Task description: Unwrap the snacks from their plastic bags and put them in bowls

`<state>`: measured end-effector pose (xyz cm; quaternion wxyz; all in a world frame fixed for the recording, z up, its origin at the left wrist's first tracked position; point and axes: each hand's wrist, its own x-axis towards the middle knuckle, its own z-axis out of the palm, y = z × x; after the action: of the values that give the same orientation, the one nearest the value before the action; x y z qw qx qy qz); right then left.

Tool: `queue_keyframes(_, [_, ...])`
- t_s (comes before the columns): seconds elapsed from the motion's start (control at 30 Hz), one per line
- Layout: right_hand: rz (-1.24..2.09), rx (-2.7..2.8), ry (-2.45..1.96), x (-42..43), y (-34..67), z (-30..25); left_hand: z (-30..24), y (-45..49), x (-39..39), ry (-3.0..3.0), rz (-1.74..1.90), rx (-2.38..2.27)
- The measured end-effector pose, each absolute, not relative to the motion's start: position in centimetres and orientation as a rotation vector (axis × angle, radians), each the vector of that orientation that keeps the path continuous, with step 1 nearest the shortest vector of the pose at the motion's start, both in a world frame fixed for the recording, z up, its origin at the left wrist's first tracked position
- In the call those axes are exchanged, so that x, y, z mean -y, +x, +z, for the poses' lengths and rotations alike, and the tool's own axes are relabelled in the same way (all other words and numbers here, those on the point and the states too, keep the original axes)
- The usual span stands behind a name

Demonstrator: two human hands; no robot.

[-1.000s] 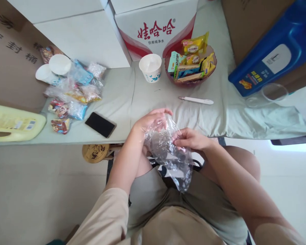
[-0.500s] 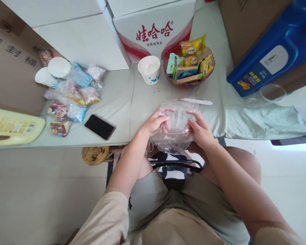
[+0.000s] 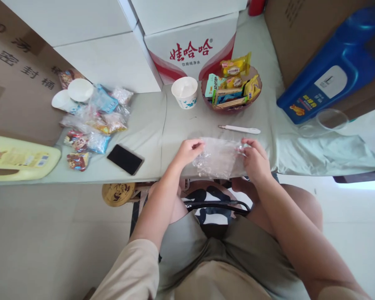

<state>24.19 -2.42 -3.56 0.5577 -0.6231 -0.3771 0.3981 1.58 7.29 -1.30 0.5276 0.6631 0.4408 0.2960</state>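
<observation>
Compared with half a second earlier, the two hands have moved further apart, and the clear crinkled plastic bag is now spread flatter between them. The left hand has its fingers curled inward, with thumb and forefinger pinched on the left upper side of the bag. The right hand is also mostly closed and pinches the right side near the top; exactly how its lower fingers lie is hard to tell. The bag is just above the front edge of the table, which is covered by a pale green cloth.

Just beyond the bag lies a slender white pen-like tool. Further back, a white paper cup with blue pattern stands upright beside a reddish translucent bowl, which is filled with wrapped snacks. Behind these is a white carton with red lettering. Well to the left of the hands, a black flat phone lies near a heap of small colourful packets. To the right, a large blue plastic bottle leans, and a clear plastic cup partly overlaps its lower end.
</observation>
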Motion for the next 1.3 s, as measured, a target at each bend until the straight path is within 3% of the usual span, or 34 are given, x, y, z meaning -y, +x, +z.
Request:
queue_keyframes(0.1, [1.057, 0.819, -1.441, 2.7, 23.7, -3.2, -1.6, 2.0, -6.8, 1.645, 0.845, -0.961])
queue_keyframes(0.2, [1.120, 0.898, -1.437, 3.4, 23.3, -2.1, -1.3, 2.0, -6.2, 1.334, 0.976, -0.821])
queue_keyframes(0.4, [1.226, 0.770, -1.215, 3.3, 22.9, -0.4, -0.4, 2.6, -5.9, 1.088, 0.428, -0.773])
queue_keyframes(0.57, [1.505, 0.813, -1.383, 3.2, 22.6, -0.6, -0.1, 2.7, -5.6, 1.201, 0.507, -0.903])
queue_keyframes(0.8, [1.365, 0.765, -1.189, 3.5, 22.5, -0.3, 0.5, 1.3, -6.2, 0.981, 0.630, -0.712])
queue_keyframes(0.9, [1.334, 0.906, -1.232, 3.4, 22.8, -0.1, 0.1, 1.1, -7.3, 1.050, 0.805, -0.834])
queue_keyframes(1.07, [0.676, 1.175, -1.781, 3.1, 22.2, -1.1, -1.5, 1.6, -7.9, 1.475, 1.173, -1.293])
queue_keyframes(1.17, [0.535, 1.206, -1.727, 2.9, 21.5, -1.8, -2.0, 2.6, -6.9, 1.694, 1.105, -1.112])
queue_keyframes(1.3, [0.667, 1.272, -1.521, 3.0, 21.1, -1.6, -1.7, 4.1, -5.3, 1.784, 0.916, -0.863])
